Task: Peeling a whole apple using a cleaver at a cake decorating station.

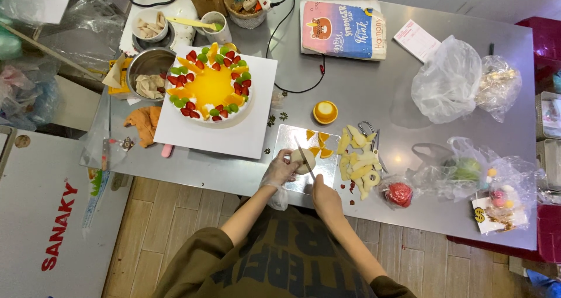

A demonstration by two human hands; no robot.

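Left hand [281, 168]: in a thin clear glove, fingers curled and pressed onto a pale fruit [303, 159], pinning it to the board [292, 135], apparently so it cannot roll under the blade.

Right hand [325, 196]: bare, fingers closed tight around the handle of a knife [304, 159]. The blade runs up and away from the knuckles and crosses the fruit just beside the left fingertips, laid for a cut.

Fruit: between the two hands, on the near part of the board, touching the gloved fingers and the blade.

Orange wedges [319, 145]: on the board just beyond the blade, pushed clear of the cutting spot.

Pale slices [359, 160]: heaped on the table [374, 87] to the right of the knife hand, within easy reach.

Scissors [369, 130]: partly under the far side of that heap.

Small cup [325, 111]: orange, beyond the board.

Cake [210, 90]: fruit-ringed, on a white square base, well beyond the left fingers, out of the way of the cutting.

Red fruit [400, 193] in wrap: right of the knife hand, apart from it.

Clear bags [447, 79]: farther right and beyond.
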